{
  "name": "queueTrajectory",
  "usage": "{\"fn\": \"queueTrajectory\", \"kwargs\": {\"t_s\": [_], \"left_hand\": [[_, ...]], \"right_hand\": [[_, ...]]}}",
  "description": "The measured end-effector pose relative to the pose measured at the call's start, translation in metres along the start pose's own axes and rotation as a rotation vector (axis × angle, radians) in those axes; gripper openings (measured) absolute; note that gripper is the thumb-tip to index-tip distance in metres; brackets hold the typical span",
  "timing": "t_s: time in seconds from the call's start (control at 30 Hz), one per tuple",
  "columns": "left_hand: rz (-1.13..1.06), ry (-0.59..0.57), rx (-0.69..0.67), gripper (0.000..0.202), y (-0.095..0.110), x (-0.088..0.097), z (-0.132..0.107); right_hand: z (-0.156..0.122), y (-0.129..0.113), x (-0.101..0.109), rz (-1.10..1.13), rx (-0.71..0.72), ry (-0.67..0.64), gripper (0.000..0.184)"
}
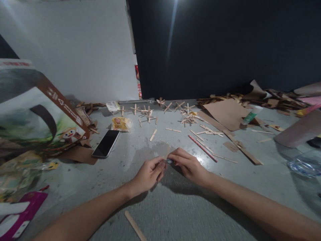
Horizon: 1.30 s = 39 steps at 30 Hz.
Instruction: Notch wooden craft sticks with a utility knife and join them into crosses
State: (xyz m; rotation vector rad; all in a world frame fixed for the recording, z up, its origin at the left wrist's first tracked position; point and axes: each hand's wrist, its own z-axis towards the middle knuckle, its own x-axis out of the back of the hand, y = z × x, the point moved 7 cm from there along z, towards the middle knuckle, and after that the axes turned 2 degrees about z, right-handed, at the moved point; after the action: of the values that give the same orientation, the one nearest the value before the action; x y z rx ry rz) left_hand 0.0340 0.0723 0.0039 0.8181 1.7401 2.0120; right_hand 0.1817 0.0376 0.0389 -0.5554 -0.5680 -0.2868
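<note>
My left hand (149, 174) and right hand (189, 165) pinch a small grey piece (170, 161) between them, mostly hidden, its kind unclear. Beyond my grip to the right lies a red pencil-like stick (202, 148); straight ahead, farther off, are crossed wooden sticks (149, 115). Left of my grip, a smartphone (106, 144) rests on the grey surface (180, 217).

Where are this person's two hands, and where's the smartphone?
Left hand (147, 174): head view, middle of the hand, behind the fingers.
Right hand (190, 166): head view, back of the hand.
Smartphone (106, 144): head view, middle of its dark screen.
</note>
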Motion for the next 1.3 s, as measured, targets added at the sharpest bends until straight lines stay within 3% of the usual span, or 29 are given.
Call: {"fn": "queueTrajectory", "kwargs": {"t_s": [0.33,0.6,0.8,1.3], "left_hand": [[-0.053,0.02,-0.039,0.056,0.003,0.0,-0.002],[-0.059,0.002,-0.013,0.059,-0.009,-0.001,-0.001],[-0.072,0.009,-0.01,0.06,0.0,-0.003,-0.002],[-0.073,0.064,-0.045,0.058,0.007,0.002,-0.003]], "right_hand": [[-0.001,0.002,0.002,0.056,-0.026,0.012,0.043],[-0.001,-0.002,-0.003,0.006,0.004,-0.042,0.051],[0.0,-0.003,-0.002,-0.045,-0.003,-0.035,0.056],[0.0,0.002,-0.002,-0.07,-0.037,-0.002,0.047]]}}
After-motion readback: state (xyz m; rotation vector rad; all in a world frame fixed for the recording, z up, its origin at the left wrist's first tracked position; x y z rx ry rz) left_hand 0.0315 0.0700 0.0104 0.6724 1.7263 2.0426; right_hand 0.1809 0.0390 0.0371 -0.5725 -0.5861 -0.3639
